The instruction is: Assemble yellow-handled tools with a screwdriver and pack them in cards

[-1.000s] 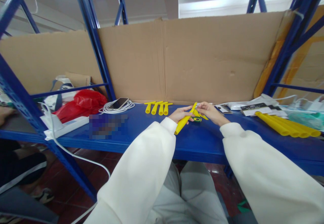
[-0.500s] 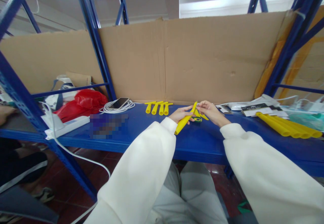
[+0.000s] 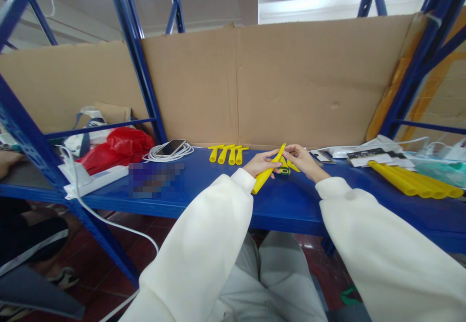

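Note:
My left hand is closed around a tapered yellow plastic tube, which slants with its wide end toward me and its narrow end up and away. My right hand is beside the narrow end, fingers pinched together. Whatever is between those fingertips is too small to make out. Under the hands on the blue tabletop lies a small yellow-and-dark object, partly hidden. A yellow piece lies beside it, below my right fingers.
Several yellow tubes with flat crosswise ends stand in a row at the back. More tapered yellow tubes lie at the right. A phone rests on a coiled white cable. Cardboard walls off the rear. A person's hand shows far left.
The yellow tube's narrow end has tilted slightly up and to the right. My right fingers have shifted slightly beside it; both hands stay in nearly the same place.

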`<state>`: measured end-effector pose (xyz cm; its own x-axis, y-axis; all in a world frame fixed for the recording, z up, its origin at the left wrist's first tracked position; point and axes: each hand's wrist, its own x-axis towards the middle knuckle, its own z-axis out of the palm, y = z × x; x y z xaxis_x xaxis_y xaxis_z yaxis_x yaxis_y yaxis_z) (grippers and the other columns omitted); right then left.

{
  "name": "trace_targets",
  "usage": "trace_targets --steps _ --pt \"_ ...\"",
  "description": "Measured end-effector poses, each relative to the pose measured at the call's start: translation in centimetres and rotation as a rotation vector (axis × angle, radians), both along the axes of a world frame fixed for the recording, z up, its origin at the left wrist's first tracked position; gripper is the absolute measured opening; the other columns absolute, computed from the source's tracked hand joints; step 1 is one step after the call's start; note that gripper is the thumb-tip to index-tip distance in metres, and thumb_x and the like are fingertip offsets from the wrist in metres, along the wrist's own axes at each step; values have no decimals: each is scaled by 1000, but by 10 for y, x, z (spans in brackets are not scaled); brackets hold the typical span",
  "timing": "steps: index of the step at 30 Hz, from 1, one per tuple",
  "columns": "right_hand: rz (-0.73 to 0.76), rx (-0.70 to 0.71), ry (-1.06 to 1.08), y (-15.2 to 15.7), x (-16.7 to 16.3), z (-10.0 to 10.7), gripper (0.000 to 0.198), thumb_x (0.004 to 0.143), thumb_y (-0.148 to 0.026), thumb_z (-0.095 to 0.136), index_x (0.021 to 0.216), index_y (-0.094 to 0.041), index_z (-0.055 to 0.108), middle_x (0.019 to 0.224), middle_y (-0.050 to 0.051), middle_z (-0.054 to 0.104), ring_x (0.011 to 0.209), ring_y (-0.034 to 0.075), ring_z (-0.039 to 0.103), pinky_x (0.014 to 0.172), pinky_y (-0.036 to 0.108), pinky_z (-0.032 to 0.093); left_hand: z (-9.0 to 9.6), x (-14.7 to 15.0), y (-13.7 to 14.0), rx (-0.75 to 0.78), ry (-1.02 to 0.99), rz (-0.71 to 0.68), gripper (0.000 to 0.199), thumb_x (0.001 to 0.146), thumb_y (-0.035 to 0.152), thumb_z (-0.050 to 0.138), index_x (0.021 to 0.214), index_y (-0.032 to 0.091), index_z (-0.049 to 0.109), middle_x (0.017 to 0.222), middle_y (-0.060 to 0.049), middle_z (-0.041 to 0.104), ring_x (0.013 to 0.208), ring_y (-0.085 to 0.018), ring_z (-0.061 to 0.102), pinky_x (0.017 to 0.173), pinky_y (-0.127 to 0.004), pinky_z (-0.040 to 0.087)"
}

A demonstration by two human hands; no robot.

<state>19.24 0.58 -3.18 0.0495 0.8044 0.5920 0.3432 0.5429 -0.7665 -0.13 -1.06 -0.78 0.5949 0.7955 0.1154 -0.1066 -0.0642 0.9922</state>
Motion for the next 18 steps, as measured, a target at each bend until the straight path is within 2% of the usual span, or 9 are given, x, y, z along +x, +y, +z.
trace_targets --steps 4,12,18 --pt "-35 13 -44 1 3 -2 50 64 -64 74 87 -22 61 98 8 69 92 22 64 89 43 52 1 -1 -4 25 65 21 81 73 4 77 146 20 47 81 -6 75 55 -12 67 52 -23 57" --pt "-40 14 -85 -1 2 0 49 67 -62 73 90 -21 63 101 9 70 97 23 65 90 43 52 3 2 -9 47 154 92 77 76 3 72 146 23 47 90 -6 76 49 -10 65 52 -22 56" --pt "-52 -53 -85 -4 0 1 43 72 -56 71 95 -21 65 112 11 70 106 25 64 96 44 50 6 3 -12 15 125 128 75 78 -1 67 146 20 47 86 -5 73 44 -9 62 47 -23 55"
